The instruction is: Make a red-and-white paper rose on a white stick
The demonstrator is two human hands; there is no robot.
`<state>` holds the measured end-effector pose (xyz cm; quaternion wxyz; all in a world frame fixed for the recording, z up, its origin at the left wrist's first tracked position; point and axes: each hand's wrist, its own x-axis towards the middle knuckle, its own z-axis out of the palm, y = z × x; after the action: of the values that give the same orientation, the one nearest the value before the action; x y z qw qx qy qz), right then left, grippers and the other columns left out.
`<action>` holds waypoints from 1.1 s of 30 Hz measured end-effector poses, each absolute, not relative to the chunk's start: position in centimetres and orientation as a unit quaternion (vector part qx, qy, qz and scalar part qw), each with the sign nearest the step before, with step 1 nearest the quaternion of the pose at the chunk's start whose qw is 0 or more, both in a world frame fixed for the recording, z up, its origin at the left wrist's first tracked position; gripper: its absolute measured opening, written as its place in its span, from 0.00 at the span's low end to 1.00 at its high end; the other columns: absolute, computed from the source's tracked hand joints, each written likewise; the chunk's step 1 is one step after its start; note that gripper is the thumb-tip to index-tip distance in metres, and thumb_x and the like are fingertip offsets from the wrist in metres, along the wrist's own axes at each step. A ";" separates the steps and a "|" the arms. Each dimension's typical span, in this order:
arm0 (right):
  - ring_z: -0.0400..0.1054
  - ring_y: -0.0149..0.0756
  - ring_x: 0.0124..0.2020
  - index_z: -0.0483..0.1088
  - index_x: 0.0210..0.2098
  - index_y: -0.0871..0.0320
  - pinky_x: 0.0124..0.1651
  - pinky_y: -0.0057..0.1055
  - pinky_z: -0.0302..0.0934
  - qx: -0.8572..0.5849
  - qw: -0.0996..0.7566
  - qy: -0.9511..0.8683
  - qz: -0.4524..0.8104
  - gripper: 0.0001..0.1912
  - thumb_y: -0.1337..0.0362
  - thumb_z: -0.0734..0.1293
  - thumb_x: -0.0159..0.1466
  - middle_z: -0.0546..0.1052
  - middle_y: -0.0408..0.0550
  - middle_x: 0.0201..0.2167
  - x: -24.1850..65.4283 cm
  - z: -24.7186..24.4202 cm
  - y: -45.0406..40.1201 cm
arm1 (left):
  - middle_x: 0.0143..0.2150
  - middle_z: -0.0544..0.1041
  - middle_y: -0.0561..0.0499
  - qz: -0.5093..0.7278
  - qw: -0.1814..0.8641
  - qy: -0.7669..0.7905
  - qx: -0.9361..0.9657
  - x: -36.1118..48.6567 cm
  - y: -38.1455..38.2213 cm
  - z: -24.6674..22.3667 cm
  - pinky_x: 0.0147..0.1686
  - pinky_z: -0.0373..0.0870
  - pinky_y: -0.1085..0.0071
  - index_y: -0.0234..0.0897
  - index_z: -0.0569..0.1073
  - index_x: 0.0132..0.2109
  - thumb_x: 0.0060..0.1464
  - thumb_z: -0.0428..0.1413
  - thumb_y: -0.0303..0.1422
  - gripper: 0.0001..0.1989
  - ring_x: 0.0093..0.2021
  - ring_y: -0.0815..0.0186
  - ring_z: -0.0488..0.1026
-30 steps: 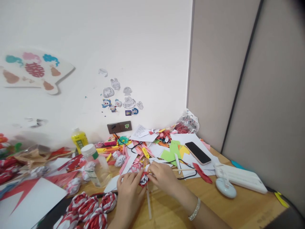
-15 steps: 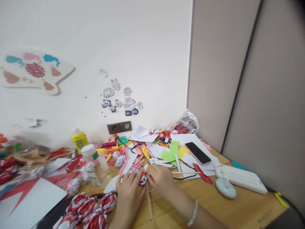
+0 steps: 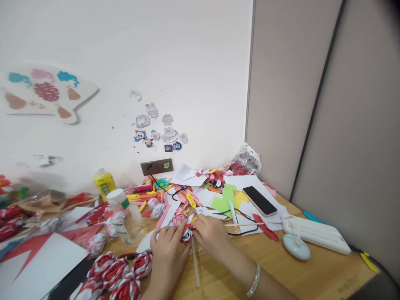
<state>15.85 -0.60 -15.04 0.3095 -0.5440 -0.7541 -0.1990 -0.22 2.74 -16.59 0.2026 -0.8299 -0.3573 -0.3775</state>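
A small red-and-white paper rose [image 3: 187, 234] is held between both hands above the wooden table. My left hand [image 3: 168, 250] grips its left side, with thumb below and fingers above. On its right side, my right hand [image 3: 210, 234] pinches the red paper edge; some of its fingertips are hidden. Under the hands lies a translucent glue stick [image 3: 195, 264]. A thin wooden stick [image 3: 245, 225] lies right of my right hand. Several finished red-and-white paper roses [image 3: 116, 271] are grouped left of my left wrist.
A clear jar with a white lid [image 3: 118, 199] and a yellow bottle [image 3: 104, 183] stand at the left. Paper scraps [image 3: 229, 196] cover the back. A phone [image 3: 260, 201], a white power strip [image 3: 315, 233] and a pale blue oval device [image 3: 296, 246] lie right. White paper [image 3: 51, 262] lies front left.
My left hand has shifted very slightly left, and a little more of the paper rose shows between my hands. The surroundings stay as they were.
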 end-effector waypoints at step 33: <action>0.65 0.35 0.27 0.67 0.31 0.59 0.28 0.29 0.54 -0.524 0.294 -0.763 -0.238 0.08 0.71 0.58 0.65 0.72 0.48 0.30 15.8 -16.2 -0.1 | 0.32 0.76 0.50 -0.379 0.193 -0.338 -0.839 -0.2 3.0 -17.0 0.47 0.57 0.60 0.38 0.70 0.51 0.48 0.54 0.27 0.20 0.36 0.61 0.72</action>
<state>15.79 -0.07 -16.15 0.2942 -0.5236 -0.7633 -0.2382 -0.20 2.98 -17.02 0.1931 -0.8395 -0.3379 -0.3792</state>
